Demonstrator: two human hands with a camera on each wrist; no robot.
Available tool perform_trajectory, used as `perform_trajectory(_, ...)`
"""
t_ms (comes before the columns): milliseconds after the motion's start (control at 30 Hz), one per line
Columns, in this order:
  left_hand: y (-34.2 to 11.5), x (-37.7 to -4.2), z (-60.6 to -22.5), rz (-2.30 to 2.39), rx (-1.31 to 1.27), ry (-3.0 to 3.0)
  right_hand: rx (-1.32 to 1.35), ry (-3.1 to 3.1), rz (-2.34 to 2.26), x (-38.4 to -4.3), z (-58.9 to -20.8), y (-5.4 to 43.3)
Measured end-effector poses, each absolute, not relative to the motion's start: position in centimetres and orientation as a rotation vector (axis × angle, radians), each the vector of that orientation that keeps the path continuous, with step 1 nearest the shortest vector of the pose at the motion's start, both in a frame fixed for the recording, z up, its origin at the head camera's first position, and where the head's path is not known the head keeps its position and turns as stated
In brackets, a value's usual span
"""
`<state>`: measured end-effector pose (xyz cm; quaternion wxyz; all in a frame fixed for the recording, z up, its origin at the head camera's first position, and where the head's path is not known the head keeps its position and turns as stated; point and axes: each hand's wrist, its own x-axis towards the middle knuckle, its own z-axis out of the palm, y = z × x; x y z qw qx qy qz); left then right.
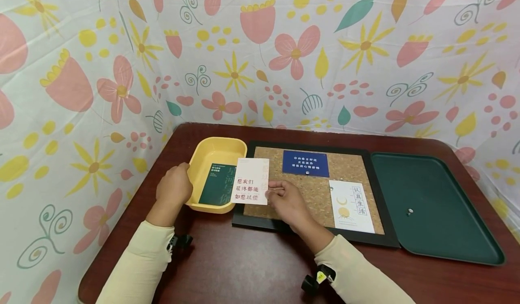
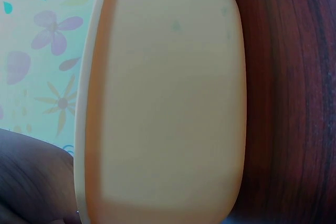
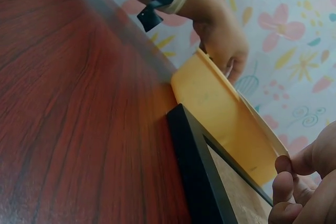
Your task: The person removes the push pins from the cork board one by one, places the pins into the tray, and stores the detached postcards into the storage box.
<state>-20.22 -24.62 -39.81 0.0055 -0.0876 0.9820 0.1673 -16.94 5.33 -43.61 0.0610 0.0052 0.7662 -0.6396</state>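
A white card [image 1: 249, 173] with reddish characters is held at the yellow tub [image 1: 213, 208]'s right rim.

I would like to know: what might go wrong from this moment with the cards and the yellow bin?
The right hand pinches the white card with red text near its right edge, so the card may bend or slip. The left hand grips the yellow bin at the rim; if tipped, the dark green card inside could slide. A small pin-like piece on the green tray might roll if bumped.
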Motion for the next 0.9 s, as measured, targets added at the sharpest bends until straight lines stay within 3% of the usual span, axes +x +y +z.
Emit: perform_trajectory(900,-24.5,-20.2,-39.7,0.522,-0.286,3.066,-0.153,2.319,-1.988,-17.5,-44.0,3.6)
